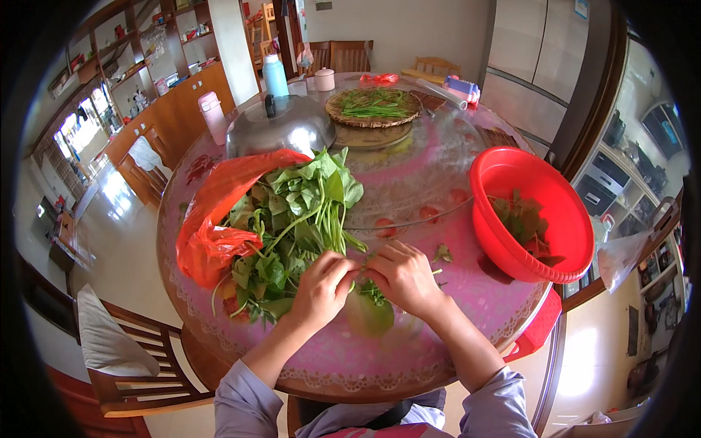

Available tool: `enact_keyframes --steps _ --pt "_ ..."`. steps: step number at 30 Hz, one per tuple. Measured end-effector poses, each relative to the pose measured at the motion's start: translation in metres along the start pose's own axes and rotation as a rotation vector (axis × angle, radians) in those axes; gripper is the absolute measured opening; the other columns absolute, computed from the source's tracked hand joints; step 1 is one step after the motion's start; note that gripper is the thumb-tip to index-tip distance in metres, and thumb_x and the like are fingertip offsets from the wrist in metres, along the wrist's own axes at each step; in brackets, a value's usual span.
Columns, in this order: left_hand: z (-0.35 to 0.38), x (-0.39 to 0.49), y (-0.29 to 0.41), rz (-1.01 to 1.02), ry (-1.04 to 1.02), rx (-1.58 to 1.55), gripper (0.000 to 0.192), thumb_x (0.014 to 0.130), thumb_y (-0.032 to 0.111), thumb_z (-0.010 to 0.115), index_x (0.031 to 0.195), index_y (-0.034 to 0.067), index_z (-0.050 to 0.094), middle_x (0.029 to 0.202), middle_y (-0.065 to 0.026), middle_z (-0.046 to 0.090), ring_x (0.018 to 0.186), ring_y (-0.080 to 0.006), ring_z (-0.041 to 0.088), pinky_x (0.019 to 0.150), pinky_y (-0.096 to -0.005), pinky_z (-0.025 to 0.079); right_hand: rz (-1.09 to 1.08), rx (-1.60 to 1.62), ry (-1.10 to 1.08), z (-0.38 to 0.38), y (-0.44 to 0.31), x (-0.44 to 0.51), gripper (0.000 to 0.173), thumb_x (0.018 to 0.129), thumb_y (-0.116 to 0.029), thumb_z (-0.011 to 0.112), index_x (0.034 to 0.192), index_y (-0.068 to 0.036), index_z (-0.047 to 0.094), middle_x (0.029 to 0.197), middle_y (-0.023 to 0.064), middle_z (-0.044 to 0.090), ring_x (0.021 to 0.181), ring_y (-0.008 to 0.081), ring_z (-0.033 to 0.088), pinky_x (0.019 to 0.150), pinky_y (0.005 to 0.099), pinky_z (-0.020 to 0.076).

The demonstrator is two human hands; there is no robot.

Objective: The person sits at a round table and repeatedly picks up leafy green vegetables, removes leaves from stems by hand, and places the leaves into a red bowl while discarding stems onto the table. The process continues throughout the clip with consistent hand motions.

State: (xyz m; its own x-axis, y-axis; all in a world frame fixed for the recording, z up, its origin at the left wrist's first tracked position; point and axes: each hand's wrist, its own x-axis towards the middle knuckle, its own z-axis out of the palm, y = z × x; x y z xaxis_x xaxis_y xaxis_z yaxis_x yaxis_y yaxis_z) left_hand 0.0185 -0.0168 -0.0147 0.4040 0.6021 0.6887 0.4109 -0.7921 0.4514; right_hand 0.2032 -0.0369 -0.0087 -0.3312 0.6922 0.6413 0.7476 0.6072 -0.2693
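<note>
My left hand (pixel 323 287) and my right hand (pixel 402 276) meet near the table's front, fingertips pinched together on a thin green stem (pixel 362 267) that they mostly hide. A broad green leaf (pixel 373 317) hangs or lies just below them; which of the two I cannot tell. Left of my hands, a large bunch of leafy greens (pixel 298 219) with long pale stems spills out of a red plastic bag (pixel 211 224). On the right, a red plastic basin (pixel 564 219) stands tilted, with some picked leaves (pixel 520 219) inside.
A glass turntable (pixel 405 186) covers the round table's middle. On it are a metal domed lid (pixel 296 134) and a woven tray (pixel 335 116) of thin green stalks (pixel 378 104). A blue flask (pixel 274 76) and a pink bottle (pixel 212 115) stand behind. A wooden chair (pixel 148 350) is at left.
</note>
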Motion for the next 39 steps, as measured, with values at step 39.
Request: enact_keyframes --steps 39 --pt "-0.024 0.006 -0.012 -0.305 -0.093 -0.494 0.015 0.080 0.003 0.073 0.095 0.001 0.072 0.084 -0.0069 0.068 0.077 -0.0128 0.065 0.069 -0.0254 0.052 0.417 0.556 0.098 -0.009 -0.023 0.003 0.013 0.076 -0.007 0.077 0.083 -0.002 0.068 0.075 0.0071 0.064 0.060 0.0148 0.057 0.056 0.0287 0.0460"
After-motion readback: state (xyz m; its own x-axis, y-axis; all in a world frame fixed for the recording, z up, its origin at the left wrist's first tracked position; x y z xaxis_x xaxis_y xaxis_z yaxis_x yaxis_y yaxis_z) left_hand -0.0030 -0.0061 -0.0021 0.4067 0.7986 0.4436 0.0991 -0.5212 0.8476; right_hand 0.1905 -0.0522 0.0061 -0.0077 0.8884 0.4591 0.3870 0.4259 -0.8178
